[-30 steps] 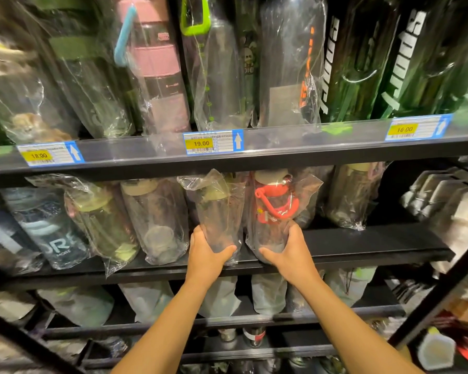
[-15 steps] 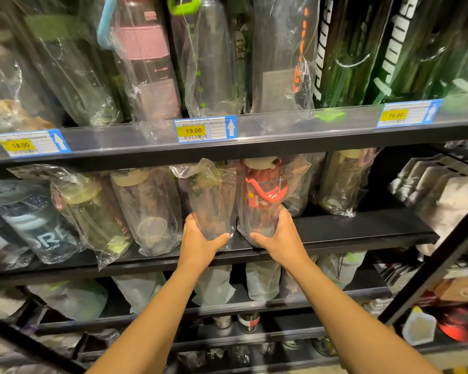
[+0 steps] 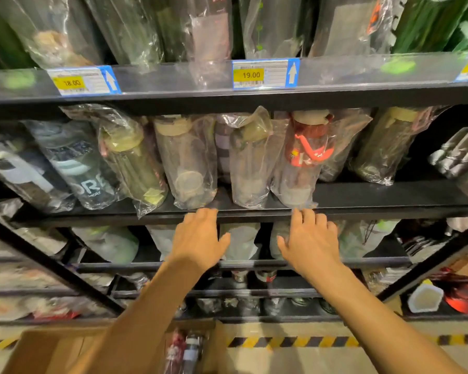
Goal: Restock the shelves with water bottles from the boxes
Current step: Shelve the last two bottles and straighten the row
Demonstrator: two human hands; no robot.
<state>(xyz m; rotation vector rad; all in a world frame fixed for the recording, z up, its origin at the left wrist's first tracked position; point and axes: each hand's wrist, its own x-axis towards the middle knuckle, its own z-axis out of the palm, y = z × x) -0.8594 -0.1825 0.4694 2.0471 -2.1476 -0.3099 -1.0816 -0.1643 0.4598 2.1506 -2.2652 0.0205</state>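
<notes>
A clear water bottle in a plastic bag point(image 3: 250, 168) and a red-strapped bagged bottle point(image 3: 304, 163) stand side by side at the front of the black middle shelf point(image 3: 376, 203). My left hand point(image 3: 199, 236) hangs just below the shelf's front edge, fingers relaxed and holding nothing. My right hand point(image 3: 310, 238) is level with it, under the red-strapped bottle, also free of anything. A cardboard box point(image 3: 52, 349) sits on the floor at the lower left, with bottles point(image 3: 184, 349) visible inside it.
More bagged bottles fill the middle shelf to the left and right, and tall bottles crowd the upper shelf behind price tags point(image 3: 265, 74). Lower shelves hold more stock. A diagonal black brace point(image 3: 52, 263) crosses at left. Yellow-black floor tape point(image 3: 308, 341) runs along the shelf base.
Both hands have let go of the two bagged bottles and pulled back down below the shelf edge. The view has tilted downward, bringing the box into sight.
</notes>
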